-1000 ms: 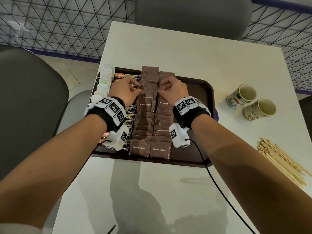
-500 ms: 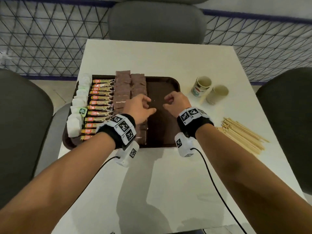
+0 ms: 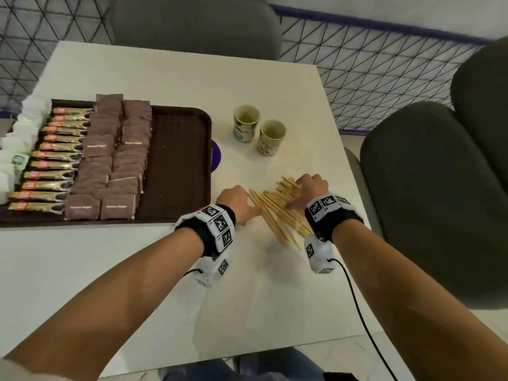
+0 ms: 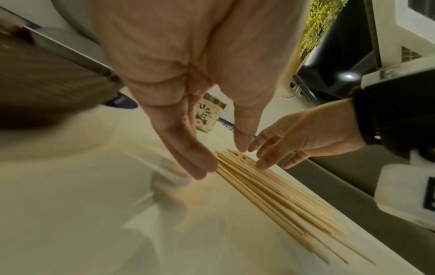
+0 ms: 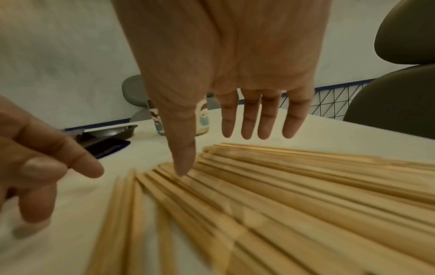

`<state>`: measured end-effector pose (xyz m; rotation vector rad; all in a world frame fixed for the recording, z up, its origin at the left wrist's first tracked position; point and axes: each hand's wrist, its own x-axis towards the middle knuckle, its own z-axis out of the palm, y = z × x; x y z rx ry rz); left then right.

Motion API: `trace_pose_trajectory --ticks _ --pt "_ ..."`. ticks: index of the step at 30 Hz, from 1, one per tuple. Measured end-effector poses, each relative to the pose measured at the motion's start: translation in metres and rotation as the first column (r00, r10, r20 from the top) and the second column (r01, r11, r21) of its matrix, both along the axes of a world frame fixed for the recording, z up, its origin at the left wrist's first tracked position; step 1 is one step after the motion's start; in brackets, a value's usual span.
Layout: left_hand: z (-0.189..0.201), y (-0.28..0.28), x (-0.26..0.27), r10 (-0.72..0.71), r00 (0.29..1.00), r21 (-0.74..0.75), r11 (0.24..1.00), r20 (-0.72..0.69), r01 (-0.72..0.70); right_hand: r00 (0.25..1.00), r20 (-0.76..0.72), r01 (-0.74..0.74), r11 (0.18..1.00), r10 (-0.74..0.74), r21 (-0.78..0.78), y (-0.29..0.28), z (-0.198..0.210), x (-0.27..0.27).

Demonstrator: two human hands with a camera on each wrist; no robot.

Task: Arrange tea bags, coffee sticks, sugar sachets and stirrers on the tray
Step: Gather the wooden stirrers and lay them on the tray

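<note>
A fanned pile of wooden stirrers (image 3: pixel 277 209) (image 4: pixel 270 189) (image 5: pixel 270 195) lies on the white table right of the brown tray (image 3: pixel 178 160). My left hand (image 3: pixel 237 200) (image 4: pixel 212 158) reaches the pile's left edge with straight fingers. My right hand (image 3: pixel 308 189) (image 5: pixel 223 148) hovers over the pile's far right side, fingers spread, thumb tip touching the sticks. Neither hand holds anything. On the tray lie white tea bags (image 3: pixel 16 149), gold coffee sticks (image 3: pixel 52 155) and two rows of brown sugar sachets (image 3: pixel 112 158); the tray's right strip is bare.
Two paper cups (image 3: pixel 258 130) stand beyond the stirrers. A purple disc (image 3: pixel 215 156) peeks from under the tray's right edge. Dark chairs (image 3: pixel 428 202) stand at the table's right and far sides. A cable runs from my right wrist.
Both hands left the sugar sachets on the tray and moved right to the stirrer pile. My head turned right, so the tray now sits at the left.
</note>
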<state>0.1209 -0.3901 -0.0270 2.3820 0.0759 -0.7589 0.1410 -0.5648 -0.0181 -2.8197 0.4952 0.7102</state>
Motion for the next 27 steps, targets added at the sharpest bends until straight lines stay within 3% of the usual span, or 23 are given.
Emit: trace_pose_trajectory --ticks 3,9,12,19,27 --pt "-0.012 -0.025 -0.008 0.11 0.992 -0.011 0.994 -0.056 -0.111 0.996 -0.059 -0.063 0.998 0.063 0.008 -0.02 -0.005 -0.007" --pt "-0.02 -0.067 -0.011 0.235 0.967 -0.078 0.967 -0.094 -0.242 0.993 0.035 -0.115 0.983 0.111 0.141 -0.026 -0.009 -0.016" --pt "-0.024 -0.078 -0.007 0.246 0.966 -0.095 0.963 -0.085 -0.253 0.987 0.093 -0.142 0.979 0.129 0.144 -0.022 -0.004 -0.018" --pt "-0.02 -0.086 -0.002 0.19 0.976 -0.119 0.972 -0.104 -0.202 0.992 0.057 -0.123 0.976 0.114 0.18 -0.012 -0.002 -0.015" --pt "-0.018 -0.086 -0.003 0.343 0.894 -0.279 0.863 -0.289 -0.422 0.98 -0.02 -0.187 0.944 0.199 0.271 -0.006 0.007 -0.009"
